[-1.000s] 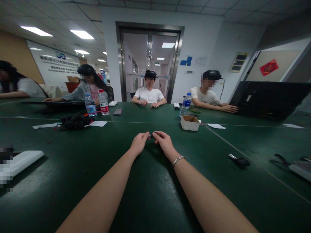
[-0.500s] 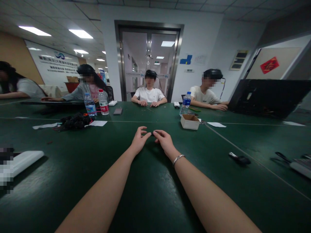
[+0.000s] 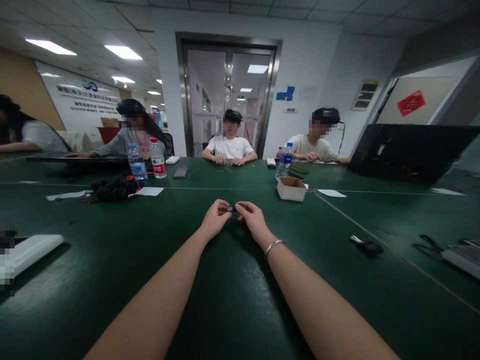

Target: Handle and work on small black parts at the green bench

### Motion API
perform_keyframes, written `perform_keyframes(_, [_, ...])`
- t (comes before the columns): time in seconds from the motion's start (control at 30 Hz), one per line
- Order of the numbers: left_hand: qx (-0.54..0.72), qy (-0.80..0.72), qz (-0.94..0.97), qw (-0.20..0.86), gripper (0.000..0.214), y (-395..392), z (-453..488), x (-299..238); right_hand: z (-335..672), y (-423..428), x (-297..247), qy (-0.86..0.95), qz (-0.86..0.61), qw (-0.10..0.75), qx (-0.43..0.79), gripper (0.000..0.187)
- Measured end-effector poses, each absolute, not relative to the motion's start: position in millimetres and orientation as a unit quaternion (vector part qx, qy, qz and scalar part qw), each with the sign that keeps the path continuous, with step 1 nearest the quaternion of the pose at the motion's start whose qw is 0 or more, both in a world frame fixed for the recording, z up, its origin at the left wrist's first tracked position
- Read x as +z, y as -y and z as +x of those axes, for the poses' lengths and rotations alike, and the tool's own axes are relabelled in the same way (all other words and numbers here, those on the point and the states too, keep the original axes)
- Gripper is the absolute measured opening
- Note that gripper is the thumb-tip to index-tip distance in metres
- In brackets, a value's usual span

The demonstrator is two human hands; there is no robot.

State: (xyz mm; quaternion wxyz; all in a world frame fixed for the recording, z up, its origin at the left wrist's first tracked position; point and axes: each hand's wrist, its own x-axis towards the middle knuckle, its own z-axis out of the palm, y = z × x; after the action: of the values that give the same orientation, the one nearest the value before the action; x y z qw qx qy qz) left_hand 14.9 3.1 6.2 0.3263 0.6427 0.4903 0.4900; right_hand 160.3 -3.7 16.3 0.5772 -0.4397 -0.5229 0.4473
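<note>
Over the middle of the green table [image 3: 221, 280] I have a small dark object with a grey end [image 3: 233, 208]. It is too small to name for sure. My right hand [image 3: 253, 218] pinches its dark end between thumb and fingertips. At the grey end, my left hand [image 3: 215, 220] closes thumb and fingers around it. The fingertips of both hands almost meet, and they hide part of the object. A silver bracelet [image 3: 273, 248] circles my right wrist.
An open white box [image 3: 291, 190] and a water bottle [image 3: 285, 161] stand ahead to the right. Two bottles stand behind a black tangled bundle [image 3: 114, 187] at left. A black, silver-ended item [image 3: 367, 246] lies right. Several people sit around the table.
The object's grey end now shows between my hands, where only a dark bit showed before. My left fingers have closed in toward it. The right-hand co-worker's hand has drawn back from the monitor.
</note>
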Motion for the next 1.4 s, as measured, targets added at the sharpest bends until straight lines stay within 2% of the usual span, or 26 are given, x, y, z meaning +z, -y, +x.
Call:
perform_keyframes(0.17, [0.449, -0.528, 0.641, 0.329, 0.037, -2.0, 14.6, 7.2, 160.3, 3.8, 16.3, 0.528, -0.438, 0.570, 0.452, 0.036])
perform_keyframes(0.27, [0.465, -0.504, 0.659, 0.310, 0.024, -2.4, 15.0, 6.8, 160.8, 4.1, 16.2, 0.528, -0.439, 0.571, 0.450, 0.037])
perform_keyframes(0.47, [0.453, -0.511, 0.664, 0.305, 0.032, -3.9, 15.0, 5.4, 161.5, 3.1, 14.9, 0.534, -0.442, 0.566, 0.446, 0.037])
perform_keyframes(0.6, [0.486, -0.473, 0.662, 0.318, 0.018, -1.3, 15.4, 6.8, 161.6, 2.4, 14.8, 0.529, -0.442, 0.571, 0.447, 0.037])
perform_keyframes(0.7, [0.476, -0.479, 0.667, 0.315, 0.020, -0.2, 14.3, 7.2, 161.2, 2.8, 15.4, 0.526, -0.444, 0.569, 0.451, 0.038])
perform_keyframes(0.83, [0.421, -0.537, 0.671, 0.290, 0.047, -2.1, 12.4, 5.3, 160.0, 3.2, 15.6, 0.532, -0.440, 0.564, 0.453, 0.035])
perform_keyframes(0.97, [0.446, -0.520, 0.660, 0.310, 0.036, -3.2, 13.2, 4.5, 159.9, 3.3, 15.3, 0.532, -0.436, 0.565, 0.456, 0.036])
perform_keyframes(1.3, [0.413, -0.534, 0.667, 0.314, 0.051, -3.9, 12.1, 4.9, 159.9, 4.9, 16.3, 0.539, -0.429, 0.559, 0.462, 0.035])
perform_keyframes(1.4, [0.437, -0.517, 0.663, 0.319, 0.045, -4.3, 11.9, 4.1, 160.0, 5.2, 16.6, 0.537, -0.429, 0.559, 0.464, 0.036])
